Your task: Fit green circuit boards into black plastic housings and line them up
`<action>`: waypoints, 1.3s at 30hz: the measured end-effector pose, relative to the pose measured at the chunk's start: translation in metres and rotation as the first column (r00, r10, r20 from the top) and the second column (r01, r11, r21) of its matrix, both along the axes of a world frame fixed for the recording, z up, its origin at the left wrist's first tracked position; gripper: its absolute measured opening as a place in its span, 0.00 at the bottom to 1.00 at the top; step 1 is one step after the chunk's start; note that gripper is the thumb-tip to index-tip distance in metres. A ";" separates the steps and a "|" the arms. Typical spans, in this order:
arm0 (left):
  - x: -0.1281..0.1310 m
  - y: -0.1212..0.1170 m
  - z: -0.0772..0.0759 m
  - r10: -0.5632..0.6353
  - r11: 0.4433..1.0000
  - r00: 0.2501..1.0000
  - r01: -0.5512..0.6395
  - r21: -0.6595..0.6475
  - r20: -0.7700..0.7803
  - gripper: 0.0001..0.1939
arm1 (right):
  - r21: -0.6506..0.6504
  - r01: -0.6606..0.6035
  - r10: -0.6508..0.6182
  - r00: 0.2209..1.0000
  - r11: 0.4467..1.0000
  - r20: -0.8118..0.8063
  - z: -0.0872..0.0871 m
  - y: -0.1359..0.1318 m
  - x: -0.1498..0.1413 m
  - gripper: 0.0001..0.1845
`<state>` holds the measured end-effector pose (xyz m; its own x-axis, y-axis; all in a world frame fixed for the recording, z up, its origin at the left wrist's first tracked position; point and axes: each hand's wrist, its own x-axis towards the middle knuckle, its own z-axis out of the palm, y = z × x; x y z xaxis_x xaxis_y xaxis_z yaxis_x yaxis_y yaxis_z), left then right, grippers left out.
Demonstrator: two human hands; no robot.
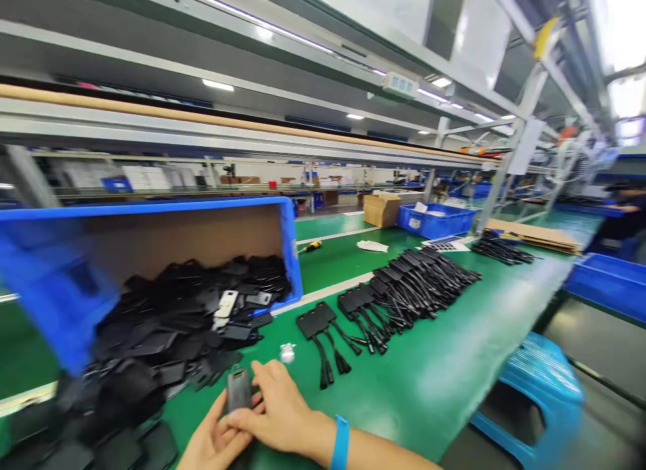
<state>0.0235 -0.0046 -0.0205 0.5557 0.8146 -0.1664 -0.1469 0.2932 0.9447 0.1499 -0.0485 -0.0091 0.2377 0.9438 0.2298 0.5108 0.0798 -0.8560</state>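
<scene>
Low in the head view, my left hand (212, 440) is wrapped round a small black plastic case (239, 390) with a little slot near its top end. From the other side my right hand (285, 408), with a blue band at the wrist, grips the same case with its thumb across the front. Part of the case is hidden by the fingers. Left of my hands lies a heap of flat black plastic covers (151, 342), spilling from a tipped blue bin (295, 254). To the right, black boxes with short cable leads (317, 320) lie in a row on the green bench.
A small clear-white item (287, 353) lies just beyond my right hand. Farther back are a screwdriver (311, 246), a cardboard box (381, 209) and a blue crate (435, 221). A blue stool (542, 382) stands right of the bench (404, 382). Metal shelf rails run overhead.
</scene>
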 end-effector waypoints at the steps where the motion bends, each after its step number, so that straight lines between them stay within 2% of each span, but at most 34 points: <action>1: 0.000 -0.002 0.000 0.004 1.000 1.000 -0.004 0.008 0.026 0.64 | 0.030 -0.006 0.002 0.992 1.000 0.128 0.000 -0.002 -0.001 0.31; 3: 0.000 -0.003 -0.002 -0.019 1.000 0.996 0.019 -0.001 0.092 0.67 | 0.044 -0.001 -0.013 0.946 0.999 0.324 0.003 -0.002 0.000 0.23; 5: 0.000 -0.003 -0.005 -0.066 0.998 0.984 0.069 -0.011 0.165 0.67 | 0.023 0.041 -0.047 0.914 0.999 0.404 0.006 0.000 0.005 0.16; 7: -0.001 -0.002 -0.007 -0.109 0.994 0.974 0.112 -0.004 0.199 0.65 | 0.013 0.123 -0.115 0.885 0.992 0.451 0.010 0.005 0.017 0.15; 10: -0.003 0.000 -0.007 -0.140 0.990 0.979 0.139 0.013 0.150 0.62 | -0.014 0.269 -0.220 0.817 0.963 0.534 0.013 0.012 0.040 0.16; 13: -0.005 0.000 -0.005 -0.151 0.989 0.983 0.150 0.021 0.108 0.61 | -0.060 0.384 -0.264 0.731 0.921 0.630 0.012 0.015 0.060 0.14; 15: -0.006 0.000 -0.003 -0.157 0.987 0.982 0.155 0.029 0.100 0.59 | -0.079 0.439 -0.275 0.683 0.895 0.677 0.010 0.016 0.068 0.16; 19: -0.006 -0.001 -0.002 -0.163 0.986 0.983 0.160 0.049 0.085 0.56 | -0.093 0.508 -0.286 0.616 0.856 0.734 0.002 0.018 0.074 0.30; 21: -0.007 -0.002 0.000 -0.164 0.986 0.984 0.160 0.056 0.073 0.55 | -0.115 0.518 -0.265 0.601 0.848 0.754 -0.002 0.019 0.077 0.33; 26: -0.008 -0.002 0.002 -0.161 0.985 0.985 0.158 0.063 0.058 0.55 | -0.136 0.528 -0.233 0.573 0.838 0.785 -0.005 0.016 0.081 0.31; 33: -0.007 -0.002 0.002 -0.142 0.989 0.988 0.137 0.063 0.069 0.56 | -0.075 0.598 -0.325 0.532 0.798 0.782 -0.006 0.014 0.087 0.35; 39: -0.007 -0.001 0.002 -0.129 0.990 0.990 0.125 0.072 0.062 0.54 | -0.054 0.633 -0.386 0.535 0.772 0.751 -0.006 0.017 0.093 0.33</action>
<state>0.0166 -0.0059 -0.0188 0.6632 0.7449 -0.0728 -0.1757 0.2494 0.9523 0.2431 -0.0310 -0.0155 0.5963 0.7529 0.2784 0.8025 -0.5677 -0.1837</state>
